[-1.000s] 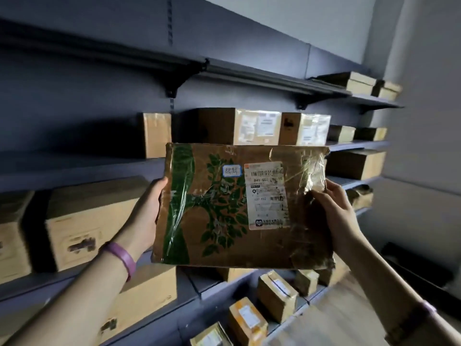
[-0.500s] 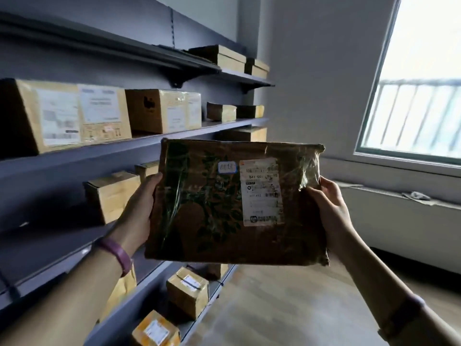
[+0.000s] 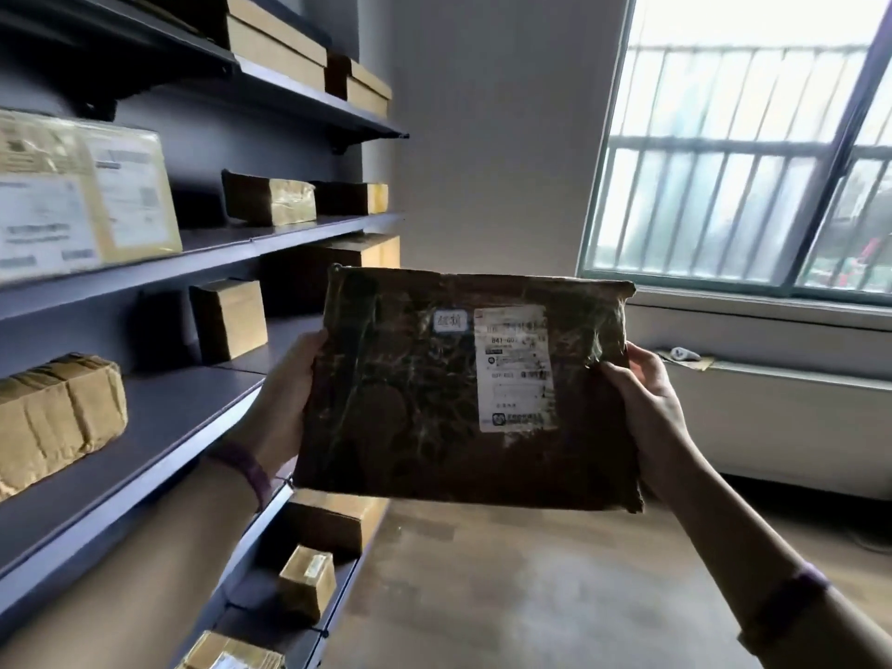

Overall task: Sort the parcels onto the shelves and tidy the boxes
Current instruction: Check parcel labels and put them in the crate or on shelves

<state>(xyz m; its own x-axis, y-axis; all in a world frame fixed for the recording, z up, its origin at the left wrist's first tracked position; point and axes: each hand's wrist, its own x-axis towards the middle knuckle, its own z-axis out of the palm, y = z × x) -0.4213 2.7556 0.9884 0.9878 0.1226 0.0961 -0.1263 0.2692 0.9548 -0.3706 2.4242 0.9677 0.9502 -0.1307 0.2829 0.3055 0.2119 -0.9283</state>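
Gripping both hands [image 3: 289,398] [image 3: 647,408] hold a flat, crinkly plastic-wrapped brown parcel [image 3: 410,403].

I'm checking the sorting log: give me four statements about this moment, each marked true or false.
1. The left hand and right hand hold the flat parcel by its side edges. True.
2. The parcel's white label faces away from the camera. False: it faces the camera.
3. The parcel rests on a shelf. False: it is held in the air beside the shelves.
4. A barred window stands beyond the parcel. True.
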